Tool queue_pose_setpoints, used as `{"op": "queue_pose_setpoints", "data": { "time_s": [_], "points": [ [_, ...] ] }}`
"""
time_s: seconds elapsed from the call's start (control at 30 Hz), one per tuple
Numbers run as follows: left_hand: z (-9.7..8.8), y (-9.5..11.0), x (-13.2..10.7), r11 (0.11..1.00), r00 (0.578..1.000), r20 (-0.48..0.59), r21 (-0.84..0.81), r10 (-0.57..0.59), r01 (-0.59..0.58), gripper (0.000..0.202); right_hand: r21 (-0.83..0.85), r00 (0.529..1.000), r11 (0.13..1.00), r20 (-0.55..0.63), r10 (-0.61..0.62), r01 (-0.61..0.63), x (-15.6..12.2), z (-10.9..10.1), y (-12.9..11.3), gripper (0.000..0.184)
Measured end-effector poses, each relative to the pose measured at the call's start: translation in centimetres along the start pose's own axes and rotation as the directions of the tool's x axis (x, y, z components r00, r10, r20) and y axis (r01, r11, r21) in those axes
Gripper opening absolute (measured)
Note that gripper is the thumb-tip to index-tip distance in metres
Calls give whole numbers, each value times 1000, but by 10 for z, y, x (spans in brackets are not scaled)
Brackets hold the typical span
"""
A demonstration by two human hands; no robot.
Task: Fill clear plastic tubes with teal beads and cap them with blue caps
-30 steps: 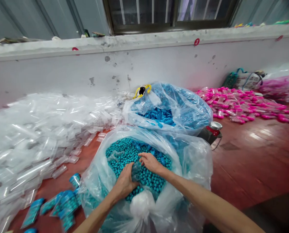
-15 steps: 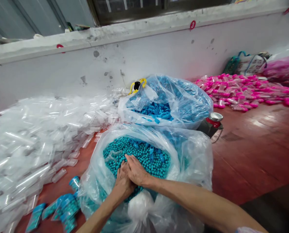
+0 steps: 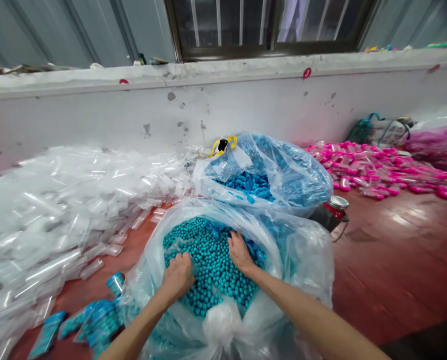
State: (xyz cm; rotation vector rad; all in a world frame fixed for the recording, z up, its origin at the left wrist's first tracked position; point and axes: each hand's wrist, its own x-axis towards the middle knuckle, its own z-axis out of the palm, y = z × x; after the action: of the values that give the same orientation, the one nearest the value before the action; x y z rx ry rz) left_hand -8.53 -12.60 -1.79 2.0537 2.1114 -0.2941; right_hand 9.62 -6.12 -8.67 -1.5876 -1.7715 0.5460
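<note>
On red floor (image 3: 377, 260) near white wall (image 3: 106, 120), two open bags, one behind other. Rear bag (image 3: 306, 177) holds blue pieces (image 3: 248, 184), too many to count. Front bag (image 3: 146, 267) full of turquoise beads (image 3: 210, 257), countless; bunched plastic (image 3: 221, 322) juts up at near edge. Both hands at beads, apart: left hand (image 3: 178, 275) curled up, cannot tell if gripping anything; right hand (image 3: 240, 251) half bent, fingertips among beads, grip hidden. Leftward, heap of clear tubes (image 3: 76, 200); at least four filled tubes (image 3: 47, 334). Rightward, one red jar (image 3: 335, 212), one pink heap (image 3: 373, 170).
</note>
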Motion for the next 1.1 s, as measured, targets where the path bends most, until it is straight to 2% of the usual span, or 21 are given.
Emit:
{"op": "queue_pose_setpoints", "data": {
  "time_s": [0.2,0.4,0.6,0.7,0.77,0.83,0.87,0.97,1.03,1.1],
  "points": [
    [4,-6,8,998,999,15,-53,37,-36,36,47,999,999,-26,28,-27,28,4,3,23],
    [10,4,13,986,999,-37,-165,16,-22,39,232,1000,972,12,23,-25,34,17,-14,29],
    [16,4,15,960,996,-71,-280,-50,28,44,476,985,865,137,104,-157,35,47,-42,54],
    [22,5,12,946,989,-106,-320,-98,59,44,571,974,793,194,120,-212,30,53,-53,60],
    [27,8,11,931,983,-130,-356,-132,77,46,613,969,761,228,90,-215,24,51,-58,61],
    [33,13,13,873,967,-184,-483,-174,65,48,637,967,746,251,38,-195,18,46,-63,60],
    [36,15,15,817,954,-224,-575,-199,36,49,643,967,745,254,11,-177,15,42,-66,59],
    [48,19,21,577,908,-334,-805,-253,-135,49,645,970,759,232,-75,-96,8,32,-77,46],
    [57,18,25,475,904,-364,-851,-224,-225,44,620,960,785,223,-168,-7,4,24,-85,34],
    [64,16,26,427,912,-363,-867,-190,-256,38,547,934,830,232,-273,107,-1,18,-91,27]
  ]
}}
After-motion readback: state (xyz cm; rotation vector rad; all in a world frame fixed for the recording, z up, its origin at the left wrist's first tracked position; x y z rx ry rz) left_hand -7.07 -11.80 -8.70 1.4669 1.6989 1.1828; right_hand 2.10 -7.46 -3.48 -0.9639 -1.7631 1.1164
